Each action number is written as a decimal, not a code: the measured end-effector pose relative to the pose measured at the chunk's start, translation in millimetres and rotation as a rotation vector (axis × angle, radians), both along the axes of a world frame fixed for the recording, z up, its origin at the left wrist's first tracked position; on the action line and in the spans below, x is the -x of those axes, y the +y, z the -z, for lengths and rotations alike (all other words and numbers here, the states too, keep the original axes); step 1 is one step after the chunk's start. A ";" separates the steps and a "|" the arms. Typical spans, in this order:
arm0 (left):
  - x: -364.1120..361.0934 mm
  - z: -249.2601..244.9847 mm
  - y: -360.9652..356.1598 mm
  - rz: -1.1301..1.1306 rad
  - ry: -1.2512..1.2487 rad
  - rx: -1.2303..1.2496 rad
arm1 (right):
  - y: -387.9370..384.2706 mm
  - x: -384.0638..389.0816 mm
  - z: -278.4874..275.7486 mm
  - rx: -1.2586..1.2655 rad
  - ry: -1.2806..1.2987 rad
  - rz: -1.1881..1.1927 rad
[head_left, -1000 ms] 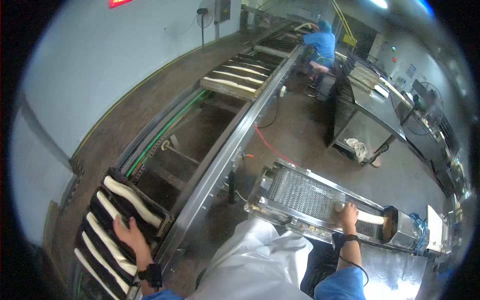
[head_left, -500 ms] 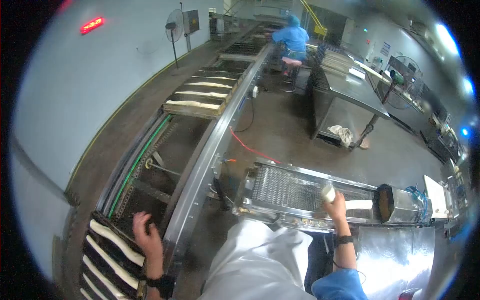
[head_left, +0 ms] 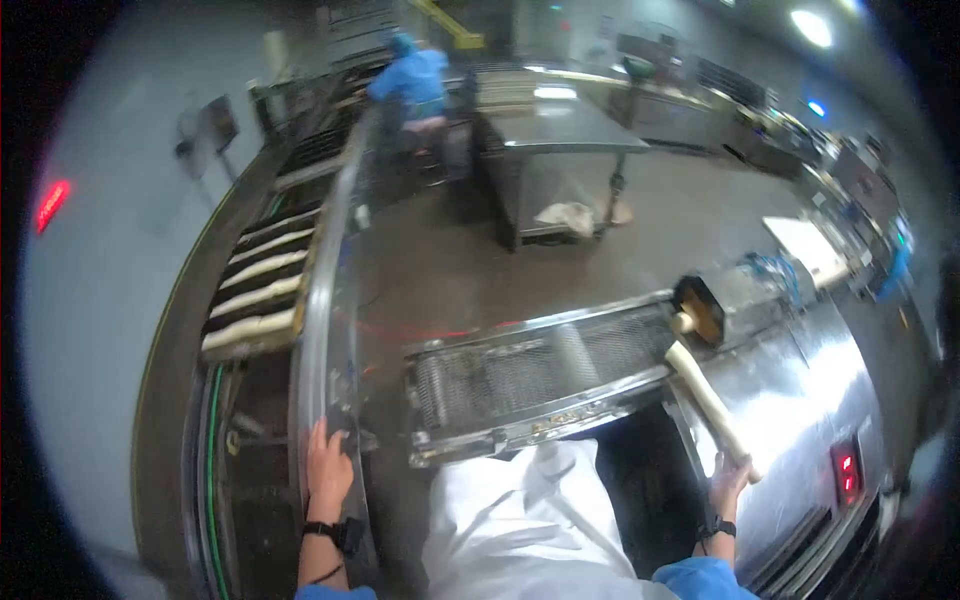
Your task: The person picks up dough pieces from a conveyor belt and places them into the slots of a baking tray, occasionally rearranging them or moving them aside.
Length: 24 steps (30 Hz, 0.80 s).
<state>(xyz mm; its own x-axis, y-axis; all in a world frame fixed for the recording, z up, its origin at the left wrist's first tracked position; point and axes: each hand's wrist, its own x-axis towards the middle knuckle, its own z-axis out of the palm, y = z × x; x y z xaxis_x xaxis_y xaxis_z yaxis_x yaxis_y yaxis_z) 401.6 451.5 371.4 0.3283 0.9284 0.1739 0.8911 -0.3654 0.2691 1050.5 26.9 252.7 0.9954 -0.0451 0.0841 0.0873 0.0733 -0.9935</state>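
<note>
My right hand (head_left: pixel 729 486) is closed around the near end of a long pale dough strip (head_left: pixel 712 402). The strip slants over the shiny metal panel (head_left: pixel 800 400), its far end by the right end of the mesh belt conveyor (head_left: pixel 480 388). Another round dough end (head_left: pixel 684 322) shows at the dark opening of the machine (head_left: pixel 745 305). Over on the left, my left hand (head_left: pixel 328 466) has its fingers stretched out at the metal side rail (head_left: pixel 318 335) of the long conveyor, holding nothing.
A tray (head_left: pixel 212 347) with several dough strips sits on the long conveyor. Farther along it, a person in blue (head_left: pixel 412 85) stands beside the line. A steel table (head_left: pixel 570 133) is ahead, a cloth (head_left: pixel 568 217) on its lower shelf. A red display (head_left: pixel 847 472) is at right.
My view has turned right. My right hand has moved from above the mesh belt to the metal panel with a long dough strip. My left hand has gone from over the long conveyor to its rail.
</note>
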 end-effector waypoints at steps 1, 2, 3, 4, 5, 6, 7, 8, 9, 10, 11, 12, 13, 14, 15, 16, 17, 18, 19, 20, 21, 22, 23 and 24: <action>-3.4 -1.6 5.2 -0.025 -0.060 0.015 | 6.4 26.3 -36.5 -0.086 0.191 0.071; -5.2 -3.0 10.3 -0.039 -0.118 0.037 | 15.1 54.3 -76.5 -0.183 0.367 0.154; -8.3 -4.8 13.8 -0.025 -0.063 0.021 | -8.6 40.2 -48.5 -0.088 0.226 0.127; -10.9 -11.6 17.3 -0.010 -0.010 -0.002 | -26.2 20.6 -10.4 0.017 0.094 0.100; -12.7 -12.1 22.3 0.001 0.023 -0.011 | -28.5 9.3 7.1 0.550 -0.253 0.211; -14.4 -12.3 26.7 0.004 0.053 -0.021 | -4.3 34.6 -24.6 0.836 -0.399 0.242; -10.4 -6.5 31.2 0.003 0.060 -0.025 | 25.2 70.3 -95.2 0.828 -0.115 -0.003; -12.6 -7.7 38.5 -0.008 0.069 -0.028 | 33.8 71.8 -109.8 1.285 -0.243 -0.176; -26.2 -19.8 39.7 0.036 0.065 -0.030 | 41.4 70.7 -93.6 1.412 -0.327 -0.157; -39.8 -34.4 31.2 -0.035 0.089 0.014 | 54.0 74.9 -114.5 1.464 -0.348 -0.250; -41.6 -37.1 33.9 -0.111 0.111 0.055 | 66.9 78.1 -108.8 1.534 -0.397 -0.254; -40.8 -38.8 40.3 -0.096 0.106 0.057 | 75.6 72.1 -107.0 1.539 -0.390 -0.239; -37.5 -40.1 47.5 -0.018 0.104 0.012 | 84.5 63.8 -107.7 1.564 -0.421 -0.263; -33.4 -33.4 57.2 0.060 0.099 -0.033 | 93.6 57.9 -105.3 1.588 -0.453 -0.286; -41.9 -23.7 65.7 -0.111 -0.044 0.128 | 101.7 50.6 -104.8 1.603 -0.448 -0.285; -39.7 -23.1 70.5 -0.109 -0.043 0.129 | 107.5 47.8 -104.5 1.603 -0.445 -0.284; -37.0 -26.5 73.3 -0.028 0.070 0.037 | 113.9 43.1 -106.2 1.587 -0.457 -0.289; -36.3 -31.6 72.2 0.051 0.185 -0.054 | 118.3 40.5 -107.7 1.572 -0.468 -0.299; -37.5 -32.5 72.3 0.049 0.188 -0.052 | 120.8 38.0 -107.1 1.572 -0.468 -0.303; -38.8 -32.8 71.0 0.013 0.191 -0.024 | 119.9 36.2 -104.6 1.559 -0.469 -0.303; -38.4 -33.2 70.1 -0.023 0.195 0.004 | 120.3 37.7 -104.8 1.547 -0.470 -0.302; -38.1 -34.3 69.8 -0.025 0.196 0.002 | 120.8 39.1 -105.7 1.545 -0.470 -0.304; -37.8 -35.0 68.4 0.002 0.203 -0.026 | 120.9 40.2 -107.2 1.543 -0.454 -0.302; -40.3 -38.6 65.6 0.030 0.209 -0.053 | 120.5 39.7 -110.0 1.541 -0.439 -0.298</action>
